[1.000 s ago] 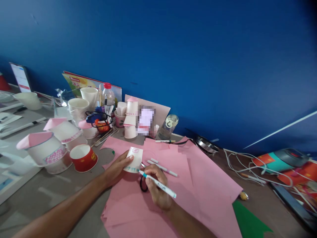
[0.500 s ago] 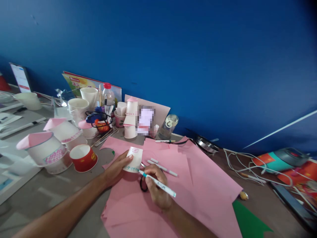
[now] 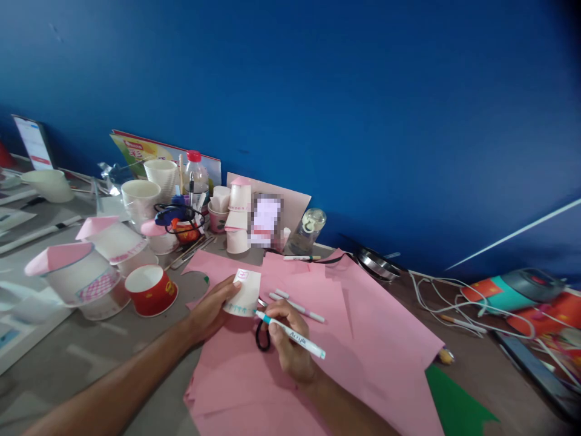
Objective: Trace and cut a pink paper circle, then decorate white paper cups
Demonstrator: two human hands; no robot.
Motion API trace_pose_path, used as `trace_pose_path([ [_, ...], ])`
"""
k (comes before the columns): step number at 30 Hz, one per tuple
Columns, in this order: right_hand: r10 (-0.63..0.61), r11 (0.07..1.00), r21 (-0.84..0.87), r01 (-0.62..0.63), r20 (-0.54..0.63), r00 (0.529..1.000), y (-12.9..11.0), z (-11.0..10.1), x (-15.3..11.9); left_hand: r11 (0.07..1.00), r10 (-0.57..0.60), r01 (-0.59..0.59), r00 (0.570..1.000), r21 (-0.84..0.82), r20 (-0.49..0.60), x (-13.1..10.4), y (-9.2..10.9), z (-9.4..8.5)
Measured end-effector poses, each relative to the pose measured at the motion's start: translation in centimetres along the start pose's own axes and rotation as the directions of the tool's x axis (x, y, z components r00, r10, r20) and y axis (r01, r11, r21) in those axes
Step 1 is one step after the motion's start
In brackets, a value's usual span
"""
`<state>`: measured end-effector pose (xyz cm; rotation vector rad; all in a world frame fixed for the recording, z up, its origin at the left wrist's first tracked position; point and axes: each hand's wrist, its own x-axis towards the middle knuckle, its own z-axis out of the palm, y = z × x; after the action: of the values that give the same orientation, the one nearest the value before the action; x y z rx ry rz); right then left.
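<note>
A small white paper cup (image 3: 246, 292) with a pink window drawing and teal marks along its lower rim is gripped by my left hand (image 3: 214, 310). My right hand (image 3: 290, 345) is closed around a white marker (image 3: 302, 344), its teal tip at the cup's lower right edge. Beneath both lie overlapping pink sheets (image 3: 363, 363). Black-handled scissors (image 3: 262, 336) rest partly hidden between my hands. Two pale pens (image 3: 299, 307) lie just beyond my right hand.
A red paper cup (image 3: 150, 290) and pink-roofed cups (image 3: 75, 275) stand left. Behind are a red-capped bottle (image 3: 195, 175), a propped phone (image 3: 265, 219) and a glass jar (image 3: 308, 231). Cables (image 3: 426, 303) and a teal-orange object (image 3: 512, 292) lie right.
The cup in my left hand has turned slightly, its window drawing shifting left. The marker in my right hand has moved slightly. The whole view has shifted a little.
</note>
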<state>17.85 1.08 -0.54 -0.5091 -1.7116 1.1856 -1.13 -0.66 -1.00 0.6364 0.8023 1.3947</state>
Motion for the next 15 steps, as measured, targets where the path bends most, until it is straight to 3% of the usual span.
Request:
trace_pose_path([
  [15, -0.041, 0.997, -0.067, 0.041, 0.009, 0.999, -0.47, 0.16, 0.37, 1.0, -0.003, 0.005, 0.999, 0.023, -0.05, -0.18, 0.25, 0.6],
])
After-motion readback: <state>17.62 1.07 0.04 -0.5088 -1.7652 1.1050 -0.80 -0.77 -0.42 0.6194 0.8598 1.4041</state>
